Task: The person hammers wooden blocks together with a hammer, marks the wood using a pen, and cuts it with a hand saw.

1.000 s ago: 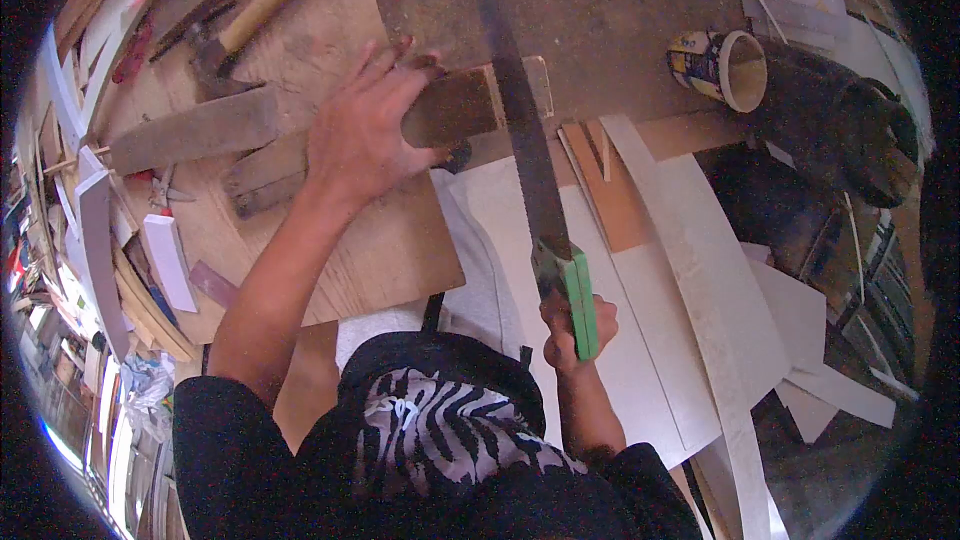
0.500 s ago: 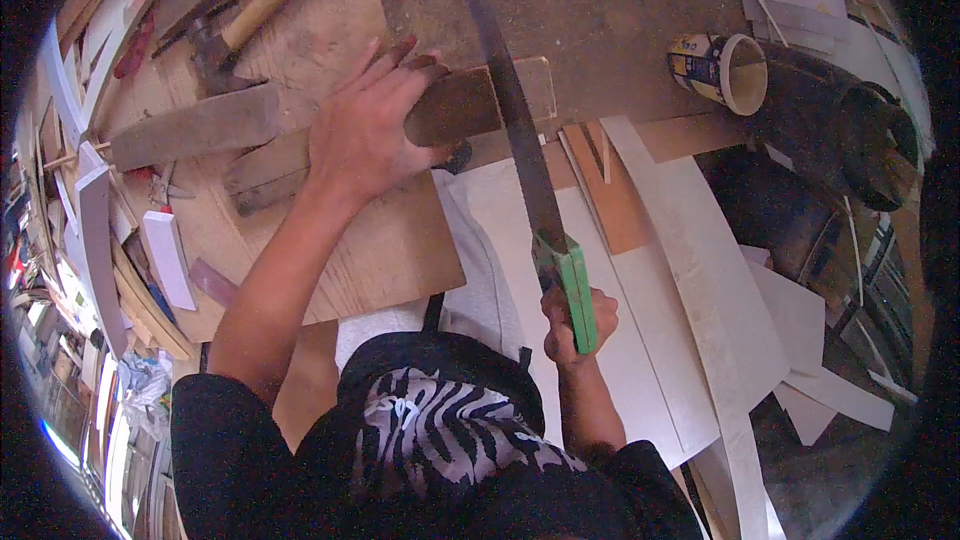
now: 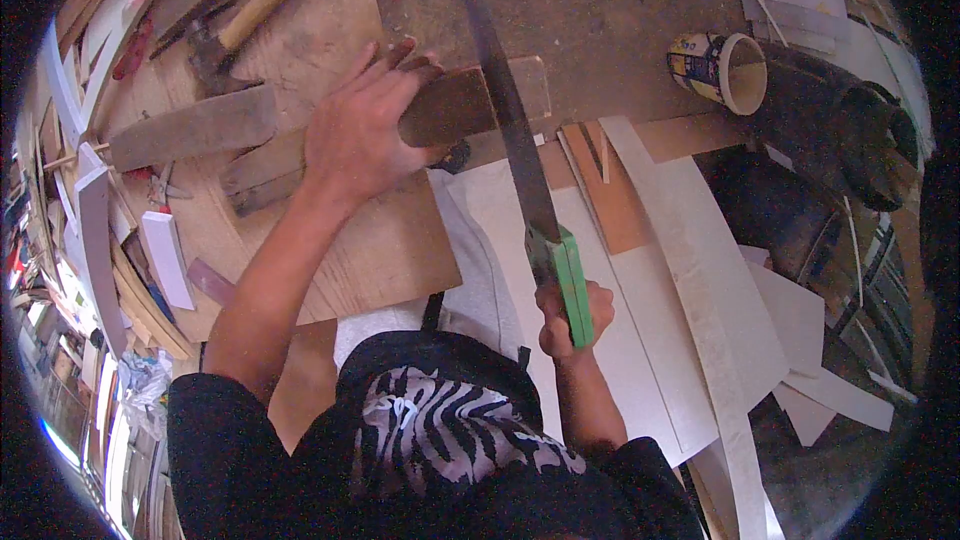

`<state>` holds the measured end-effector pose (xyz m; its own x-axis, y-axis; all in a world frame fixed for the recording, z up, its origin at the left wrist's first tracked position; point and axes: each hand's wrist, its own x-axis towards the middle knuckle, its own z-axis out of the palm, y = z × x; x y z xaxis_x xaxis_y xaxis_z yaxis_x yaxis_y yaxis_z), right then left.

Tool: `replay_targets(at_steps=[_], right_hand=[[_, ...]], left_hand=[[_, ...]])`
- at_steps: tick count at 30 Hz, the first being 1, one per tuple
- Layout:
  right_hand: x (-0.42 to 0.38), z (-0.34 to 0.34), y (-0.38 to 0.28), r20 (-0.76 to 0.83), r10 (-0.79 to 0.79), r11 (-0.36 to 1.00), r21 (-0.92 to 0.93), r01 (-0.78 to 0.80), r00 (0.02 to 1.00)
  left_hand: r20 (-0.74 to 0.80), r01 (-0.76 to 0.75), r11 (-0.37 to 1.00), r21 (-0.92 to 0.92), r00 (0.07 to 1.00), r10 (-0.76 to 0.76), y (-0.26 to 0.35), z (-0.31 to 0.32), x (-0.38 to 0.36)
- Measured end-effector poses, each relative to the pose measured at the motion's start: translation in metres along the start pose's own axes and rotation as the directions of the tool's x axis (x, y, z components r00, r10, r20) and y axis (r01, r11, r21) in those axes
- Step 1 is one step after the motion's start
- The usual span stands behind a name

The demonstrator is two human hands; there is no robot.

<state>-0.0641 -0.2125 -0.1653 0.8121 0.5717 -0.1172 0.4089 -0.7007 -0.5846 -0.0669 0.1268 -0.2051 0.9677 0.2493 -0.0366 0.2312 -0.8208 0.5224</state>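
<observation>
My right hand (image 3: 575,315) is wrapped around the green handle (image 3: 570,285) of a hand saw. The long dark saw blade (image 3: 512,120) slants away from me and lies across a wooden block (image 3: 455,105) near its right end. My left hand (image 3: 365,130) grips that block from above, thumb on the near side and fingers over the far side, to the left of the blade. The hand hides part of the block, which rests across a plywood board (image 3: 370,260). Left of the hand lies another wood piece (image 3: 195,128), beside a hammer (image 3: 265,10) with a wooden handle.
A tub (image 3: 720,72) lies on its side on the brown surface at the right. White panels (image 3: 620,320) and an orange-brown strip (image 3: 605,190) are below the blade. Pliers (image 3: 160,188) and a white strip (image 3: 168,258) lie on the left. Offcuts (image 3: 830,400) are at the lower right.
The saw and my right hand have moved slightly forward, away from my body. My left hand keeps its grip on the block; the whole view has shifted a little.
</observation>
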Motion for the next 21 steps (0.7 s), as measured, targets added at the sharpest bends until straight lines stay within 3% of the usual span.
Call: replay_targets(at_steps=[1, 3, 4, 6, 7, 9, 13, 15, 16, 18, 21], right_hand=[[0.003, 0.0, -0.002, 0.007, 0.002, 0.999, -0.04, -0.002, 1.0], [0.01, 0.001, -0.011, 0.014, 0.083, 0.965, 0.25, -0.084, 0.996], [0.009, 0.0, -0.014, 0.014, 0.084, 0.964, 0.251, -0.084, 0.996], [0.003, -0.003, -0.019, 0.054, 0.09, 0.996, 0.003, -0.091, 0.994], [0.005, -0.003, -0.019, 0.056, 0.09, 0.996, 0.002, -0.091, 0.994], [0.008, -0.003, -0.019, -0.012, 0.004, 0.99, 0.142, -0.002, 1.0], [0.02, -0.002, -0.017, 0.016, 0.043, 0.996, 0.083, -0.044, 0.999], [0.027, -0.003, -0.028, 0.018, 0.002, 0.967, 0.254, -0.007, 1.0], [0.019, -0.004, -0.024, 0.016, 0.003, 0.967, 0.254, -0.007, 1.0], [0.0, -0.008, -0.016, 0.035, -0.039, 0.999, 0.037, 0.038, 0.999], [0.002, -0.008, -0.013, 0.031, -0.14, 0.984, -0.105, 0.143, 0.99]], left_hand=[[0.001, -0.001, 1.0, 0.001, 1.0, 0.001, 0.0, 0.0, 0.0], [-0.018, -0.014, 1.0, -0.002, 1.0, 0.014, -0.001, 0.001, 0.001], [-0.017, -0.014, 1.0, -0.001, 1.0, 0.014, -0.001, 0.002, 0.001], [-0.063, -0.029, 0.999, -0.038, 0.998, 0.026, 0.0, 0.004, 0.001], [-0.062, -0.027, 0.999, -0.039, 0.998, 0.024, -0.001, 0.004, 0.001], [-0.034, -0.018, 0.999, -0.032, 0.999, 0.017, -0.001, 0.003, 0.001], [-0.049, -0.01, 0.999, -0.043, 0.999, 0.008, 0.0, 0.003, 0.001], [-0.017, -0.024, 0.999, -0.021, 1.0, 0.024, 0.0, 0.0, 0.003], [-0.017, -0.026, 0.999, -0.02, 1.0, 0.026, 0.001, -0.001, 0.003], [0.049, 0.023, 1.0, 0.0, 0.999, -0.023, 0.004, -0.004, 0.002], [0.04, -0.013, 1.0, -0.024, 0.999, 0.014, 0.001, -0.001, 0.002]])
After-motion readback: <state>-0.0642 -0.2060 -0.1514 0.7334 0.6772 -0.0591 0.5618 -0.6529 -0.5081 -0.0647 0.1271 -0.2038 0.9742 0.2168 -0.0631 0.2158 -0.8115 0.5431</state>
